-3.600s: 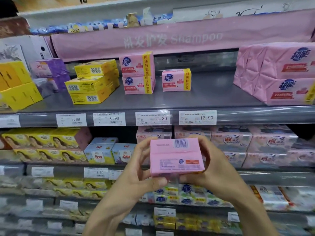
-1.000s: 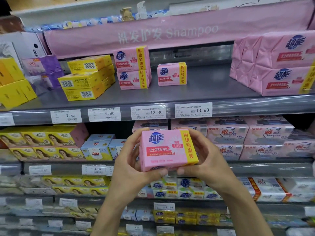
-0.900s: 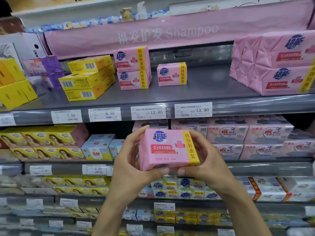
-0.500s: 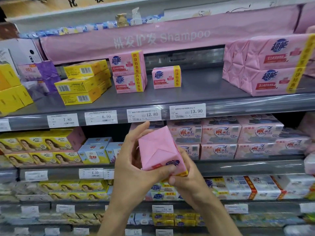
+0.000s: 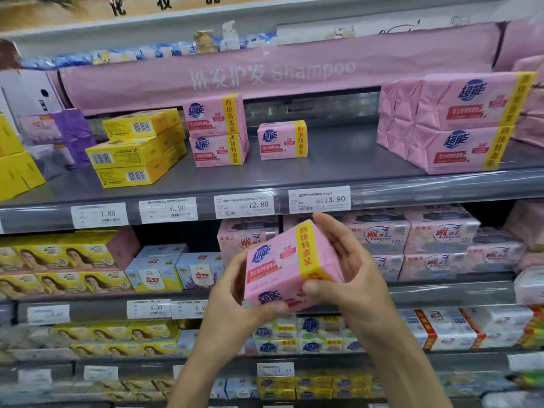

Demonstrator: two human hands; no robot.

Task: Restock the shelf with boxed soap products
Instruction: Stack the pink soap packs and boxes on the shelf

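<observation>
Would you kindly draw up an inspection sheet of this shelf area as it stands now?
Surface: grey top shelf, price tags along its front edge.
Job's things: held pink soap box, tilted, below that shelf; matching stack of two and single pink box on it.
Clutter: yellow boxes stacked at left; large pink packs at right.
Grippers: left hand and right hand both grip the held box.
Cables: nothing seen.
Surroundings: Shampoo banner above; stocked lower shelves.

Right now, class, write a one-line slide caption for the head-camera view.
Left hand and right hand hold a tilted pink soap box below the grey shelf, where a matching single box stands.
</observation>
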